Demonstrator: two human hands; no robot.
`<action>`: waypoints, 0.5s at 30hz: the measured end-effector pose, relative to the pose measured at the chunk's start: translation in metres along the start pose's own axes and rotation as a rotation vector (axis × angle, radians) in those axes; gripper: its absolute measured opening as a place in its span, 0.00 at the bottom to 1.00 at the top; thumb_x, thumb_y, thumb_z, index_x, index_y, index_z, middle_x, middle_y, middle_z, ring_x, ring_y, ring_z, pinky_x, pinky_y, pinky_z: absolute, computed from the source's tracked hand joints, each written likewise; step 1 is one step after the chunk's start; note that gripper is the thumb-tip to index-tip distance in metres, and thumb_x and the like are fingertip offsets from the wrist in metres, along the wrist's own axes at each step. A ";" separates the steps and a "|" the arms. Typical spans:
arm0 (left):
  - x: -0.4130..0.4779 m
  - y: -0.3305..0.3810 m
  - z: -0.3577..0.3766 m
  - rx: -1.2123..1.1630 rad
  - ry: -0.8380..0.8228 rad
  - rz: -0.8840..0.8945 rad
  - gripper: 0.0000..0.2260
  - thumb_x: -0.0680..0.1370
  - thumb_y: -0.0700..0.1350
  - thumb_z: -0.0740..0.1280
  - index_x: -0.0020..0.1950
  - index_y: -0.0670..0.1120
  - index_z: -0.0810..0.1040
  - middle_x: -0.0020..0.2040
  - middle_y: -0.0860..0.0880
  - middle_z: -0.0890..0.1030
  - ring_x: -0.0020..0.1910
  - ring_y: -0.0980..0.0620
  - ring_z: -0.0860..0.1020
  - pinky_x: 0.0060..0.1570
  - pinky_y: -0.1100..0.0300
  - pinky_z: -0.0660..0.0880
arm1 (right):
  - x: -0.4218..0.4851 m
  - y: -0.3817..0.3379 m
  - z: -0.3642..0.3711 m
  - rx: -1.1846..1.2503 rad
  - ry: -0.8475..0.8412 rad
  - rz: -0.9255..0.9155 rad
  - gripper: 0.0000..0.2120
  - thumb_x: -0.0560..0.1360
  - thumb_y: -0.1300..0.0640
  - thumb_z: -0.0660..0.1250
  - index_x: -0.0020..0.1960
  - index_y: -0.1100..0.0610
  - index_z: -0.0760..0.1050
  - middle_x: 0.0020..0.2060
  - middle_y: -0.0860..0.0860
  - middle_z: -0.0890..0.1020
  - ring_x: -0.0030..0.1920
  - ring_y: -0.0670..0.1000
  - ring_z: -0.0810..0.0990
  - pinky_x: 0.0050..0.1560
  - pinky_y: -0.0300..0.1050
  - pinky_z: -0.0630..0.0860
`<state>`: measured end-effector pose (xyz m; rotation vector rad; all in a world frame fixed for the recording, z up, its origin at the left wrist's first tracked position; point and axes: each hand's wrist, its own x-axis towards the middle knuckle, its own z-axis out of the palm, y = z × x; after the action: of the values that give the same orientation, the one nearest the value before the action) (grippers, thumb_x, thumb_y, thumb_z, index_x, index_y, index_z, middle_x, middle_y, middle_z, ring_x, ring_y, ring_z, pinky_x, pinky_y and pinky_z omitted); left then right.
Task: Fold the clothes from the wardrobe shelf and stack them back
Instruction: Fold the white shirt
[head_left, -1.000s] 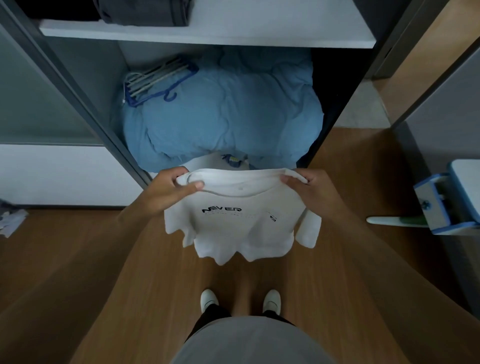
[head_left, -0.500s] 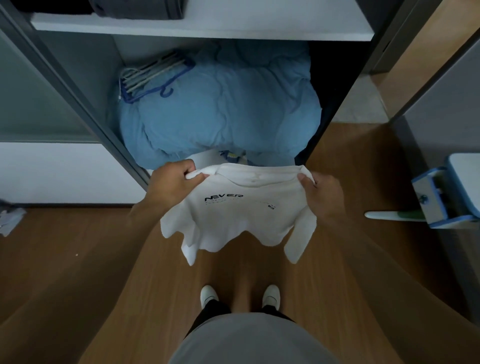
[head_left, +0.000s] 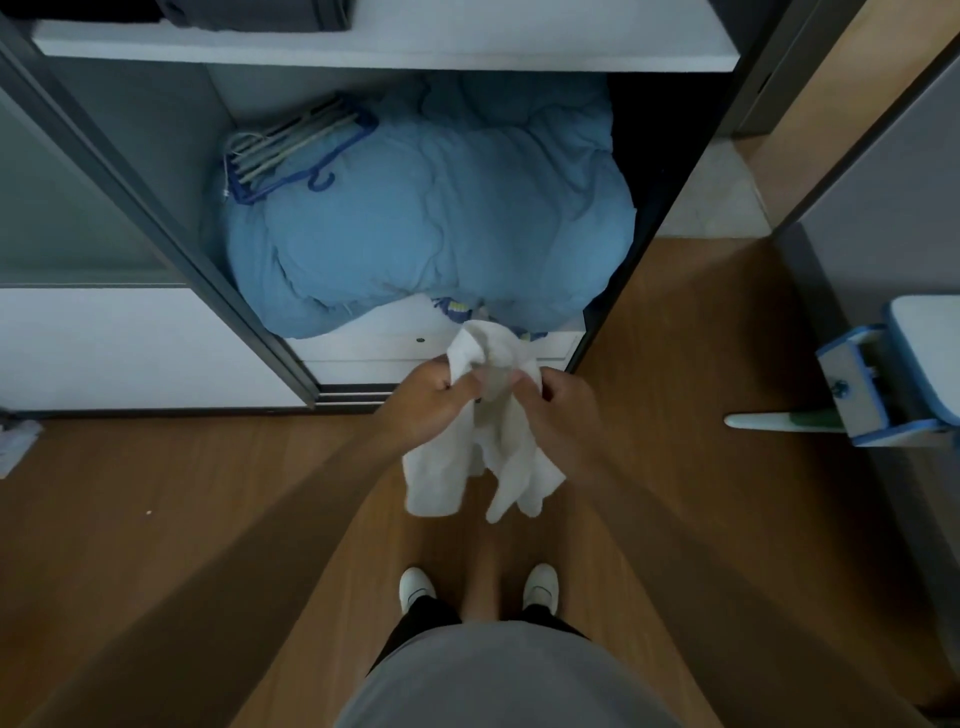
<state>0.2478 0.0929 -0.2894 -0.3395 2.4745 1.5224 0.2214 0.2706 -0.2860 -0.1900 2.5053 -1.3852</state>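
Head view: above the shoes (head_left: 415, 585), left hand (head_left: 431, 404) and right hand (head_left: 557, 406) meet, each pinching the white shirt (head_left: 511, 449), which hangs bunched between them. Light, limp cloth, probably best held at the shoulders. Beyond lie the duvet (head_left: 431, 228) and the shelf (head_left: 384, 49).

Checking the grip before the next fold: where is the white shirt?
Head view, centre: the shirt hangs bunched between the left hand and right hand, both gripping it, above the floor, just in front of the blue duvet.
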 end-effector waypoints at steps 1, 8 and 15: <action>0.000 0.001 0.003 0.009 -0.006 0.051 0.10 0.83 0.51 0.63 0.57 0.48 0.80 0.50 0.51 0.83 0.51 0.53 0.80 0.49 0.61 0.77 | -0.002 -0.004 0.003 0.075 0.007 0.012 0.13 0.82 0.47 0.62 0.41 0.49 0.77 0.36 0.50 0.83 0.38 0.47 0.83 0.39 0.45 0.80; -0.007 0.009 0.002 -0.082 0.039 0.201 0.14 0.80 0.39 0.66 0.41 0.57 0.77 0.39 0.60 0.79 0.40 0.59 0.77 0.37 0.74 0.69 | -0.002 -0.016 -0.003 0.443 0.119 0.203 0.12 0.81 0.49 0.64 0.43 0.52 0.81 0.44 0.59 0.85 0.48 0.59 0.84 0.52 0.58 0.81; -0.011 0.018 0.010 -0.217 0.260 0.087 0.22 0.84 0.51 0.60 0.29 0.55 0.70 0.24 0.62 0.75 0.26 0.66 0.74 0.26 0.75 0.66 | -0.008 -0.014 0.002 0.407 -0.026 0.200 0.10 0.80 0.56 0.66 0.42 0.54 0.81 0.38 0.51 0.86 0.43 0.52 0.85 0.40 0.40 0.83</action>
<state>0.2533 0.1102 -0.2756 -0.5011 2.5464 1.8988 0.2295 0.2639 -0.2740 0.1203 2.0947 -1.7464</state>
